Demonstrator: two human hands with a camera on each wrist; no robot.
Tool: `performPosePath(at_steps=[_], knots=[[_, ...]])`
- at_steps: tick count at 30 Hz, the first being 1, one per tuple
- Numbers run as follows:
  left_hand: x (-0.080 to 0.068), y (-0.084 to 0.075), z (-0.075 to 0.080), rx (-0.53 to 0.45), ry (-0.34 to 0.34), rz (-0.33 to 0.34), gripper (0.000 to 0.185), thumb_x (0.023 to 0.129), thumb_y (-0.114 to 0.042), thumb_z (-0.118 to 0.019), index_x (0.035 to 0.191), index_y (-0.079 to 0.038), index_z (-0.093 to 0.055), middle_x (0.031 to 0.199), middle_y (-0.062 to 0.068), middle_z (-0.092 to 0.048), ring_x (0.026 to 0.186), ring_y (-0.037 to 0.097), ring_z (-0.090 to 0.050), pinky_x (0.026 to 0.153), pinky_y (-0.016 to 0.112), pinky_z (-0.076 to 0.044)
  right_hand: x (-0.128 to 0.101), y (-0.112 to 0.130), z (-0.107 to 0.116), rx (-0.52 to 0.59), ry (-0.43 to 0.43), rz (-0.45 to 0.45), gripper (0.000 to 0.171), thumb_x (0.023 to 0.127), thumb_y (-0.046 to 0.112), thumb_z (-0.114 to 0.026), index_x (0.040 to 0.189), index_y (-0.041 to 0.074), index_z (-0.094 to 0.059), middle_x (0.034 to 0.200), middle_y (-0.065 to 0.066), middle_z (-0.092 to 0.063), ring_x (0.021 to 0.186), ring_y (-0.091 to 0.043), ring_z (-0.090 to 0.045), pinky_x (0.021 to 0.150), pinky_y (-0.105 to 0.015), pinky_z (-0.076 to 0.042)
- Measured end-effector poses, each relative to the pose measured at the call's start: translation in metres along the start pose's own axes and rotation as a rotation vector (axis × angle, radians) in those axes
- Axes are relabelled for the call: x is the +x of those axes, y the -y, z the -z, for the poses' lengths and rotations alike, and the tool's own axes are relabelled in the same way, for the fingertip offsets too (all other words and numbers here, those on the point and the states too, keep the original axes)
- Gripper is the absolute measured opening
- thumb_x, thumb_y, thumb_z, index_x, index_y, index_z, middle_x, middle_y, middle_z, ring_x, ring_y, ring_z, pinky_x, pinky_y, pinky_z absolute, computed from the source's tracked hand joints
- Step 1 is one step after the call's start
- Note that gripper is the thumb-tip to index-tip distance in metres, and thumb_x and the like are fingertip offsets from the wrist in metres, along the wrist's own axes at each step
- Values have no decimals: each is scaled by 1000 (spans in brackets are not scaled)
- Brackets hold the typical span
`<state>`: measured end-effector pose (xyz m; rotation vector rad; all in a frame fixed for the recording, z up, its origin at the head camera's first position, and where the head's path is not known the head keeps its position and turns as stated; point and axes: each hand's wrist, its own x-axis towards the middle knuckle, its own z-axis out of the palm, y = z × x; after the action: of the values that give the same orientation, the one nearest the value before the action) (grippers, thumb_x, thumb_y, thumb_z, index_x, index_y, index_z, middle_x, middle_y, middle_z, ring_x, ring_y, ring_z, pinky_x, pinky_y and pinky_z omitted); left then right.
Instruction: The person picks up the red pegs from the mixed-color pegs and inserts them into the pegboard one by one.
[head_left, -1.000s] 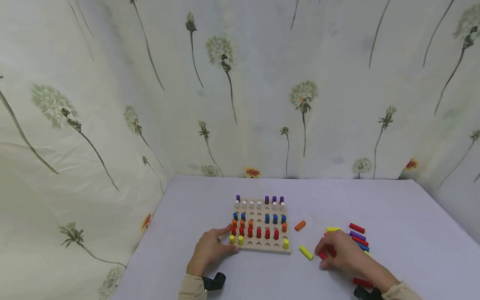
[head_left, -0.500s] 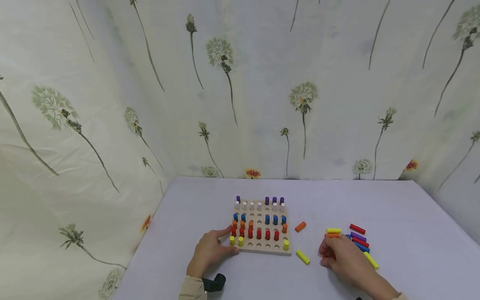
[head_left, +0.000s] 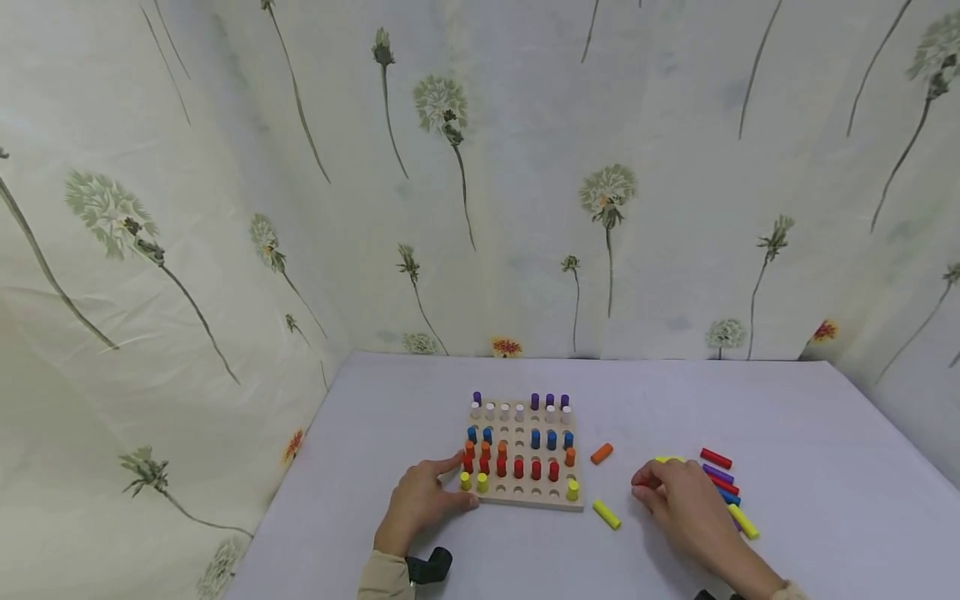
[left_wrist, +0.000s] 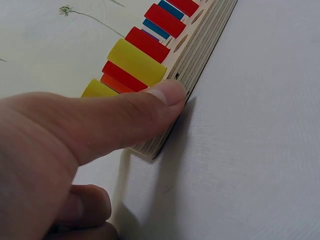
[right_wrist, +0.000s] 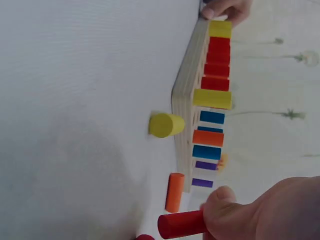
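Pegboard, square, pale plywood (head_left: pixel 525 497), flat on white tabletop (head_left: pixel 420 392); upright coloured pegs in rows (purple, white, blue, orange, red, yellow). Left hand (head_left: pixel 420 500) resting at near-left corner, thumb pressed flat against board edge, other fingers loosely curled, nothing held. Right hand (head_left: pixel 678 500) well right of board, fingertips pinching short red wooden peg (right_wrist: pixel 182 224) lying level above the table. Loose yellow cylinder peg (head_left: pixel 606 514) just beside board's near-right corner; loose orange cylinder peg (head_left: pixel 601 453) off right edge; mixed pegs heaped (head_left: pixel 723 483) beyond right hand.
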<state>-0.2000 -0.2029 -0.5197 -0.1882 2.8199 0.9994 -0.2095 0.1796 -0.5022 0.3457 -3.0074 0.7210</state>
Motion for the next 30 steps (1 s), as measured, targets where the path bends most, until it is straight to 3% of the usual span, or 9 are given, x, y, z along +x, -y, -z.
performPosePath(at_steps=[6, 12, 20, 30], knots=[[1, -1, 0, -1, 2, -8, 76, 78, -41, -95, 147, -29, -65, 137, 20, -70, 88, 23, -56, 78, 44, -54, 6, 11, 5, 29, -72, -60, 14, 91, 22, -85, 99, 14, -77, 87, 4, -75, 83, -20, -51, 68, -32, -41], [3, 0, 0, 3, 2, -7, 76, 77, -41, -95, 147, -29, -65, 137, 20, -70, 88, 23, -56, 76, 42, -52, 13, 23, 8, 73, -85, -97, 12, 91, 21, -84, 98, 14, -78, 82, 7, -75, 80, -19, -54, 66, -31, -40], [2, 1, -1, -13, 8, 29, 77, 77, -42, -95, 147, -31, -66, 140, 20, -68, 92, 24, -59, 84, 50, -56, 23, 39, 4, 145, -104, -76, 9, 90, 17, -85, 96, 11, -81, 80, 3, -75, 70, -17, -55, 60, -29, -40], [0, 0, 1, -6, 5, 21, 76, 78, -41, -95, 147, -29, -66, 141, 20, -68, 98, 26, -63, 90, 57, -56, 36, 57, -11, 259, -84, -21, 8, 91, 8, -83, 99, 9, -84, 83, 2, -78, 77, -16, -61, 64, -29, -45]])
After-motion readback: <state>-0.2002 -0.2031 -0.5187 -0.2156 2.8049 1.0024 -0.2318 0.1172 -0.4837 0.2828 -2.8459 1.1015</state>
